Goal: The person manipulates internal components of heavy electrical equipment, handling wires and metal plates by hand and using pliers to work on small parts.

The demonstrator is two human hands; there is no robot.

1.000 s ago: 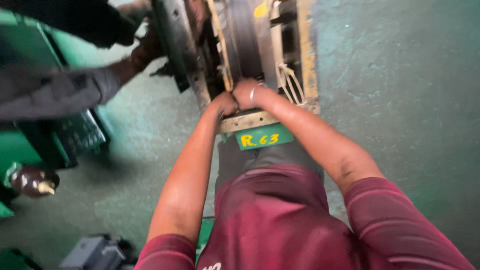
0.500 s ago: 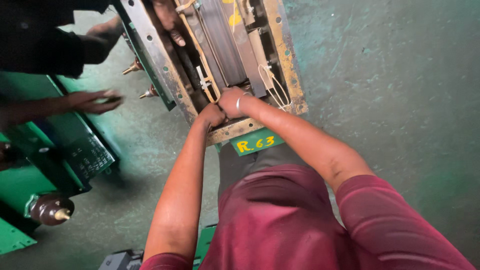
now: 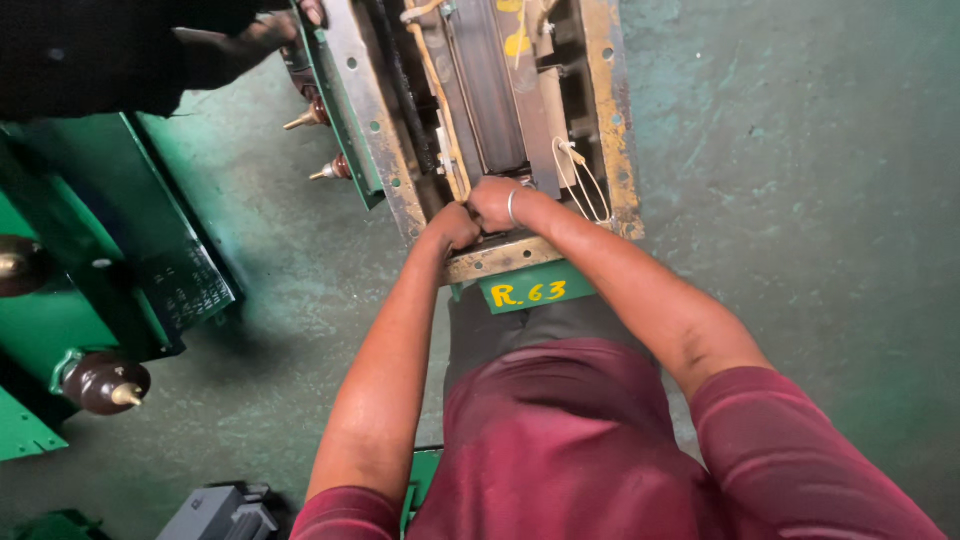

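Nearest us, below our maroon shirt (image 3: 560, 450), both bare arms reach forward to the open tank (image 3: 610, 120). Our left hand (image 3: 452, 226) is a closed fist at the tank's near rim, clenched around a pale strap (image 3: 440, 110) that runs up along the inside. Our right hand (image 3: 497, 203), a ring on one finger, sits touching the left, curled tight on something at the lower end of the dark core (image 3: 490, 90); what it grips we cannot tell. Just under the rim hangs a green tag (image 3: 535, 290) with yellow marks. Left of us stands a green unit (image 3: 120, 260) with a brown insulator (image 3: 105, 383). Farther off, at the tank's far left corner, another person's hand (image 3: 255, 35) in a dark sleeve touches the tank's green edge.
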